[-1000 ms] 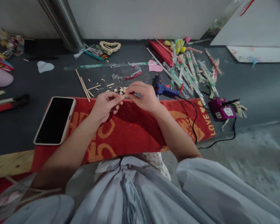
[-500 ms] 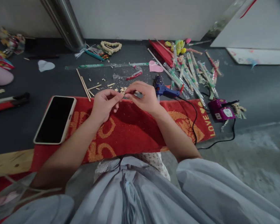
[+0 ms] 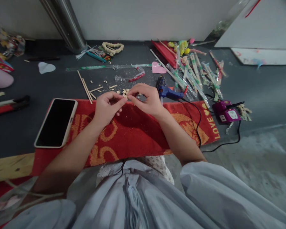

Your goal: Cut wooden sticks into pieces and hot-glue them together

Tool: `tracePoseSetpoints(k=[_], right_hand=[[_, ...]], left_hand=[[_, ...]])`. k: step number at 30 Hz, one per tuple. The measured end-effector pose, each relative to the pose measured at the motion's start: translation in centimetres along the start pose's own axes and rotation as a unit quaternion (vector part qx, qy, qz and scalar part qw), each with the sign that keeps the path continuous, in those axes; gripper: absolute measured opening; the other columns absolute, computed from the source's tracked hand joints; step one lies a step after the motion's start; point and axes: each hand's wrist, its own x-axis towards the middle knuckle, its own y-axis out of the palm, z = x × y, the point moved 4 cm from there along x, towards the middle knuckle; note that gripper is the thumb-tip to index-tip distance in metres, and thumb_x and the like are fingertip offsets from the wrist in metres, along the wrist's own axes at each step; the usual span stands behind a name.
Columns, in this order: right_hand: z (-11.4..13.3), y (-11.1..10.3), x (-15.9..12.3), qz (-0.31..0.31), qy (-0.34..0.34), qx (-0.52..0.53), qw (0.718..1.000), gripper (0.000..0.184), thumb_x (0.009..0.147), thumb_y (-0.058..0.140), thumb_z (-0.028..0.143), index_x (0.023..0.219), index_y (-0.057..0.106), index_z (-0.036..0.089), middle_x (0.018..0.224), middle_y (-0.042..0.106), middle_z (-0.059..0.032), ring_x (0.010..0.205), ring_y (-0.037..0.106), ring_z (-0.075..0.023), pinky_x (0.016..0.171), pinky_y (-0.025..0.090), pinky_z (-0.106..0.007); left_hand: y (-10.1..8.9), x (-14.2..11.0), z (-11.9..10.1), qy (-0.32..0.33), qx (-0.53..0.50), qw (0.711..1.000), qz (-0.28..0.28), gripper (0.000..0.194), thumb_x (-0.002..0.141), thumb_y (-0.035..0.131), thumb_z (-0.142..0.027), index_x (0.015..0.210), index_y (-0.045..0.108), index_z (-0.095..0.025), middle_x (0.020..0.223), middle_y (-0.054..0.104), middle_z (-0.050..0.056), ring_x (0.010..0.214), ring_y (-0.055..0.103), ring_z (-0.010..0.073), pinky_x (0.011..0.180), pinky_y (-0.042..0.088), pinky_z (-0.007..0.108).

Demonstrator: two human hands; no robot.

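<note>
Thumb and forefinger of my left hand (image 3: 109,106) are pinched together above the far edge of a red towel (image 3: 138,133). My right hand (image 3: 146,98) pinches at the same spot, its fingertips meeting the left ones. Whatever lies between the fingertips is too small and covered to make out. Just beyond them is a small heap of cut pale wooden bits (image 3: 125,91). Left of the heap lie short stick pieces (image 3: 96,89) and longer thin wooden sticks (image 3: 84,87). A blue hot glue gun (image 3: 169,91) rests right of my right hand.
A phone (image 3: 56,122) lies on the towel's left end, with pliers (image 3: 9,105) farther left. Wrapped chopsticks (image 3: 195,74) are piled at the back right. A purple power socket block (image 3: 226,112) trails a black cord. A heart-shaped wooden frame (image 3: 112,48) sits near the wall.
Both hands stay in nearly the same place. My left thumb has straightened a little, and the fingertips have shifted slightly against each other. Nothing on the table has moved.
</note>
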Motion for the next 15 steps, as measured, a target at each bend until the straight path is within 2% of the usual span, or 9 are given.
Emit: tracePoseSetpoints(k=[6,15], right_hand=[[-0.6,-0.3,0.0,0.008,0.044,0.021,0.999,0.030,0.092,0.056,0.045,0.087,0.068,0.018,0.085,0.070,-0.0033,0.080,0.063,-0.0114,0.074,0.049,-0.027],[-1.1,-1.1,-0.1,-0.003,0.118,0.123,0.985,0.042,0.094,0.047,0.056,0.106,0.064,0.020,0.090,0.066,-0.0036,0.082,0.064,-0.0105,0.078,0.055,-0.027]], left_hand=[[0.2,0.1,-0.2,-0.043,-0.030,0.999,-0.004,0.014,0.074,0.070,-0.018,0.069,0.058,-0.018,0.054,0.058,-0.005,0.034,0.046,0.0050,0.031,0.035,0.017],[0.6,0.0,-0.8,-0.087,-0.063,0.994,0.000,0.016,0.074,0.070,-0.018,0.067,0.056,-0.018,0.057,0.060,-0.003,0.035,0.045,0.0042,0.031,0.032,0.016]])
